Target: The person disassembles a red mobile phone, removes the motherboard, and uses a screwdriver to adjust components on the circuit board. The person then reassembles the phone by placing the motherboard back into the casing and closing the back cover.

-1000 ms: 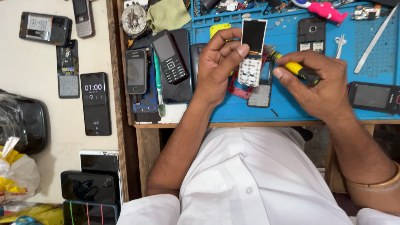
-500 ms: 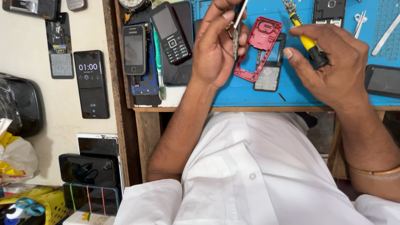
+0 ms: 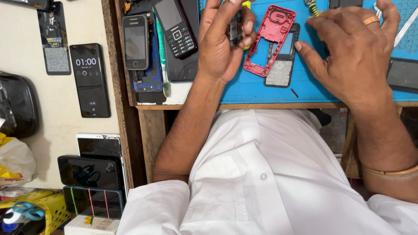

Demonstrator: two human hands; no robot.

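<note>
Left hand point(image 3: 222, 41) had lifted the phone body point(image 3: 235, 28), pinched edge-on; red frame point(image 3: 270, 41) at its 3 o'clock; light, fragile, grip edges; right hand point(image 3: 355, 54) clutched screwdriver point(image 3: 311, 7)

A wooden bench point(image 3: 244, 105) edge borders a cream, perhaps painted, surface point(image 3: 26, 113)

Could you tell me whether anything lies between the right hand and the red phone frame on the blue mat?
Nothing visible does. The right hand hovers just right of the red phone frame, with only bare blue mat and the grey keypad part beside the frame between them. The left hand holds a dark part left of it.
</note>
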